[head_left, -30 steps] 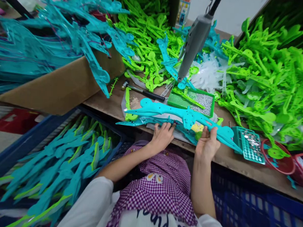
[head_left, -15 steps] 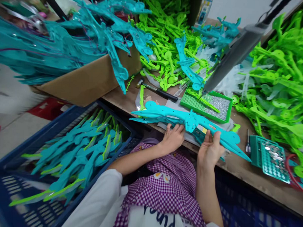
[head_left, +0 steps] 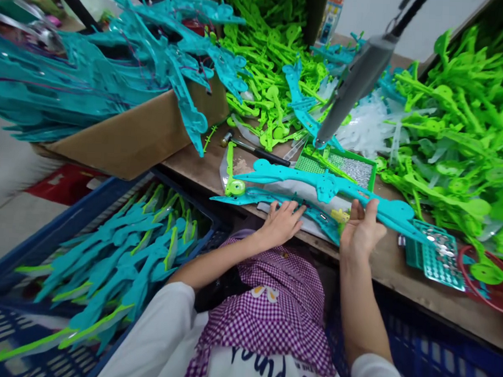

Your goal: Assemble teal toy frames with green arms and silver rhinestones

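Observation:
Two long turquoise plastic shell halves lie apart, one behind the other, at the table's front edge. My right hand (head_left: 362,228) is closed on the right part of the upper shell half (head_left: 326,183), thumb up, and holds it raised at a slant. My left hand (head_left: 281,225) has its fingers over the edge of the lower shell half (head_left: 255,197), gripping it near the middle. A small yellow piece (head_left: 339,216) shows between the halves beside my right fingers. A grey hanging electric screwdriver (head_left: 354,90) points down at a green tray (head_left: 369,184) of small silvery screws.
A blue crate (head_left: 106,205) at left holds several turquoise-and-green assemblies. Turquoise shells with wires fill a cardboard box (head_left: 113,137). A hammer (head_left: 259,150), loose green parts (head_left: 458,163), a teal tray (head_left: 442,264) of round metal discs and a red ring-shaped rim (head_left: 463,262) are on the table.
The two shell halves have come apart. My right hand has moved the upper one right and away from the lower one, which stays under my left hand. The view has shifted slightly.

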`<state>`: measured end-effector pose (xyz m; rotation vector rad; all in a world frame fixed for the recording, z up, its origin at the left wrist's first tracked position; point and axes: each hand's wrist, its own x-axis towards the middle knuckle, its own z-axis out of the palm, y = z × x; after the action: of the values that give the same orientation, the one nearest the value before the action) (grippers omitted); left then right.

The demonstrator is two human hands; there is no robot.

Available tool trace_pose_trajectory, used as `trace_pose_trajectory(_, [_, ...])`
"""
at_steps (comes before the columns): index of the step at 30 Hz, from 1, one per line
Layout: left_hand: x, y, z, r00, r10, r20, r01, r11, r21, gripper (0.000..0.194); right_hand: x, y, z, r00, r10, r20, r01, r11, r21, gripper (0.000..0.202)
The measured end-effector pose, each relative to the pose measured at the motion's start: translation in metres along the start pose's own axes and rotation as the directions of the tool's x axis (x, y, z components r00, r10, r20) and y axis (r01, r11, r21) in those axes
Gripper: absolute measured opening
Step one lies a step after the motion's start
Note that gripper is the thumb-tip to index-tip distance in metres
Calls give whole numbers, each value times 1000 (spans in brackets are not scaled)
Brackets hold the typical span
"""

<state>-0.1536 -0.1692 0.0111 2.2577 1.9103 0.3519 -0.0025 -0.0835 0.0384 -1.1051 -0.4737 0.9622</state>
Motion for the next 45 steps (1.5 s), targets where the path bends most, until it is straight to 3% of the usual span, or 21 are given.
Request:
trace_pose_trajectory(8, [-1, -9, 14, 998, 61, -5, -61, 996, 63, 49, 32, -1, -3, 992, 81, 95, -72, 993, -94, 47])
trace_pose_trajectory(11, [3, -13, 7, 995, 100, 1, -100, 993, 66, 48, 46, -8, -8, 965, 217, 148, -186, 963, -195, 42])
trace_pose_trajectory(13, [6, -15, 0, 990, 140, -19, -138, 988, 68, 46, 58, -18, -10, 905, 395, 158, -334, 889, -314, 32])
trace_pose_trajectory(15, [10, -16, -7, 984, 175, -41, -172, 982, 71, 44, 72, -30, -9, 800, 582, 148, -465, 757, -460, 19])
trace_pose_trajectory(18, [16, -18, -16, 979, 196, -49, -193, 980, 51, 41, 96, -44, -2, 639, 755, 144, -516, 560, -648, 24])
trace_pose_trajectory(20, [19, -19, -18, 978, 205, -45, -204, 978, 32, 41, 112, -47, 6, 592, 792, 151, -494, 504, -709, 31])
trace_pose_trajectory(23, [21, -21, -19, 974, 222, -41, -220, 975, 32, 41, 126, -44, 16, 550, 810, 203, -451, 493, -744, 36])
trace_pose_trajectory(25, [21, -23, -18, 973, 228, -37, -226, 973, 38, 43, 128, -43, 16, 551, 783, 290, -318, 518, -794, 35])
trace_pose_trajectory(26, [21, -24, -18, 972, 231, -33, -229, 972, 41, 44, 127, -43, 13, 569, 738, 363, -175, 540, -823, 33])
trace_pose_trajectory(28, [21, -25, -17, 969, 246, -21, -244, 969, 47, 43, 122, -47, -1, 578, 593, 560, 251, 524, -814, 29])
trace_pose_trajectory(30, [23, -25, -17, 962, 274, -6, -273, 961, 54, 41, 116, -51, -19, 484, 451, 750, 650, 389, -653, 20])
trace_pose_trajectory(32, [27, -25, -18, 952, 307, 7, -307, 950, 54, 38, 111, -52, -37, 366, 387, 846, 853, 225, -471, 11])
trace_pose_trajectory(35, [36, -26, -22, 935, 352, 40, -354, 934, 46, 34, 104, -46, -53, 257, 365, 895, 958, 27, -286, 21])
trace_pose_trajectory(37, [42, -28, -24, 925, 372, 76, -375, 927, 27, 35, 101, -40, -55, 233, 364, 902, 972, -121, -203, 25])
trace_pose_trajectory(40, [47, -33, -23, 914, 383, 138, -383, 923, -29, 39, 96, -33, -49, 233, 371, 899, 947, -296, -124, 23])
trace_pose_trajectory(43, [48, -36, -21, 911, 372, 178, -367, 928, -61, 40, 94, -33, -43, 242, 390, 888, 939, -324, -114, 19])
trace_pose_trajectory(45, [48, -36, -21, 914, 357, 193, -352, 934, -61, 40, 96, -38, -43, 239, 382, 893, 957, -251, -148, 16])
